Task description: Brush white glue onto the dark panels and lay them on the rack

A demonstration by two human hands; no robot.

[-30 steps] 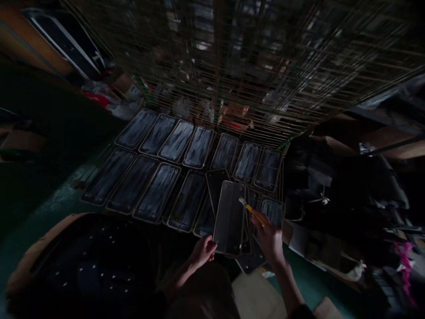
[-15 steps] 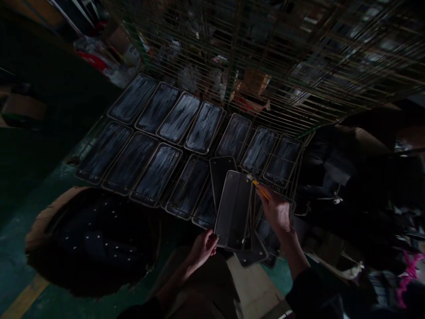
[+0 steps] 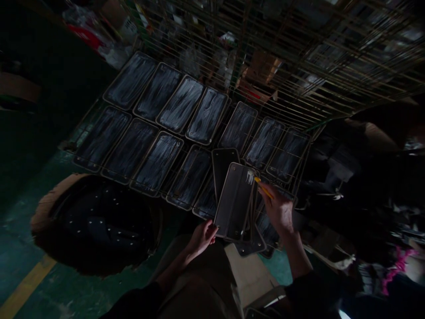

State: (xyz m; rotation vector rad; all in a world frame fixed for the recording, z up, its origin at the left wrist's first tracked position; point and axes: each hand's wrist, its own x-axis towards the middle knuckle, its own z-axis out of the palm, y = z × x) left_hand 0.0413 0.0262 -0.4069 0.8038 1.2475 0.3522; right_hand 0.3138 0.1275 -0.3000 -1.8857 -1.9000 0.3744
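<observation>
A dark rectangular panel [image 3: 234, 201] with rounded corners, a lengthwise middle seam and small studs lies on top of other dark panels. My left hand [image 3: 202, 237] pinches its lower left corner. In my right hand [image 3: 279, 212] is a slim yellow-handled brush [image 3: 265, 189], its tip at the panel's upper right corner. A whitish smear [image 3: 250, 177] shows on the panel beside that tip. More panels stick out underneath, turned at odd angles, including one with studs [image 3: 247, 247].
A wire rack [image 3: 168, 200] carries two rows of panels with streaky whitish coats, such as one panel [image 3: 207, 116]. Wire mesh [image 3: 299, 99] rises behind it. A round container [image 3: 46, 210] holding studded dark pieces stands at lower left on the green floor [image 3: 83, 297].
The brush has moved slightly, and a whitish smear now shows at the panel's upper right corner. My left hand keeps its pinch on the corner. The view has shifted a little.
</observation>
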